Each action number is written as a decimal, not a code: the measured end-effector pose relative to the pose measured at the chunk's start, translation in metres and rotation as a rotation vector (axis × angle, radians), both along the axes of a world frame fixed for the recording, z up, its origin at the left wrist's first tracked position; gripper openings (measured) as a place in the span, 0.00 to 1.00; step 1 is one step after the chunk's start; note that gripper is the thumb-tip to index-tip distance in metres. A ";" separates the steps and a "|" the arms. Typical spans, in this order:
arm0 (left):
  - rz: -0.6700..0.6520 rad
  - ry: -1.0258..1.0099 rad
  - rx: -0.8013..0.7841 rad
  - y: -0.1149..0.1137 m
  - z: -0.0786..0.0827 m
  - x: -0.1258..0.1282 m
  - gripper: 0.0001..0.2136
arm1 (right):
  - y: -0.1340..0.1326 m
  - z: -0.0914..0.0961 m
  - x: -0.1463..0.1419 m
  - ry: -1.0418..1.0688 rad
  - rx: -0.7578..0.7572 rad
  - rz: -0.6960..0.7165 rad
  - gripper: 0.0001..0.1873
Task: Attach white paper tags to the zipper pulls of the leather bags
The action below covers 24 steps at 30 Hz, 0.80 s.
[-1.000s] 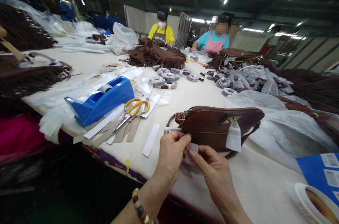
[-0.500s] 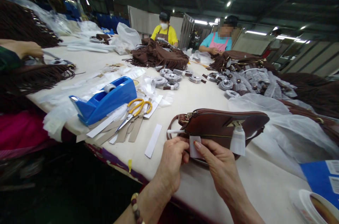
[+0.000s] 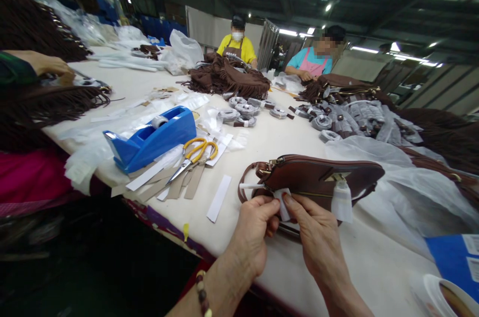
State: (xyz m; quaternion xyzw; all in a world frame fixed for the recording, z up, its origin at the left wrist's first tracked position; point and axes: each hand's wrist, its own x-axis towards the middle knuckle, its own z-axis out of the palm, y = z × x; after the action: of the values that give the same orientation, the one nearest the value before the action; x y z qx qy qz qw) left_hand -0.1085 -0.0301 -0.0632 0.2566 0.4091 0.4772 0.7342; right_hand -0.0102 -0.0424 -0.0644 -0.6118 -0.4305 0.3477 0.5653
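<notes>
A brown leather handbag (image 3: 295, 172) stands upright on the table in front of me, its zip along the top. At its lower left front, a small piece of white wrapping (image 3: 283, 205) is pinched between my two hands. My left hand (image 3: 256, 227) grips its left side with thumb and finger. From the right, my right hand (image 3: 314, 222) presses thumb and fingers on the same piece. What lies under the wrapping is hidden. A second white wrap (image 3: 342, 202) hangs from the metal fitting on the bag's front. A white-wrapped zip end (image 3: 251, 186) sticks out at the left.
Left of the bag lie yellow-handled scissors (image 3: 194, 153), card strips (image 3: 219, 198) and a blue tape dispenser (image 3: 153, 137). Wrapped straps (image 3: 245, 107) and fringed bags (image 3: 228, 77) sit farther back. Plastic sheeting (image 3: 407, 192) and a cup (image 3: 445, 294) are at right. Co-workers sit around the table.
The white wrapping has tilted and folded narrower between my fingers. Both hands have come closer together, the left one shifting right. The co-worker's hand at far left has moved slightly.
</notes>
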 end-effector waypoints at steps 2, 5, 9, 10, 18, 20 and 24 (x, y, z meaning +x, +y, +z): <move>0.013 -0.017 -0.026 0.000 -0.001 0.002 0.07 | -0.001 0.001 0.001 -0.024 0.008 0.021 0.13; 0.050 -0.042 -0.034 0.000 -0.003 0.003 0.08 | -0.003 0.003 0.002 -0.068 0.012 0.070 0.13; 0.100 -0.074 -0.023 0.000 -0.003 0.006 0.08 | -0.003 0.004 0.002 -0.167 0.021 0.070 0.14; 0.110 -0.080 -0.024 0.000 -0.002 0.007 0.08 | -0.003 0.004 0.001 -0.207 0.037 0.055 0.13; 0.175 -0.114 -0.058 -0.003 -0.002 0.011 0.08 | -0.006 -0.003 -0.005 -0.708 0.450 -0.113 0.06; 0.184 -0.131 -0.064 -0.003 -0.002 0.012 0.09 | -0.007 -0.006 -0.005 -0.810 0.551 -0.120 0.04; 0.213 -0.162 -0.071 -0.004 0.000 0.013 0.08 | -0.011 -0.011 -0.005 -1.093 0.654 -0.151 0.08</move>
State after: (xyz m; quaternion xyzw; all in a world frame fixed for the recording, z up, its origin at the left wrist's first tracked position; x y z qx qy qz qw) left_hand -0.0951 -0.0336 -0.0632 0.1461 0.3900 0.5570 0.7185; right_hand -0.0153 -0.0535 -0.0755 -0.5254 -0.6960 -0.2043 0.4447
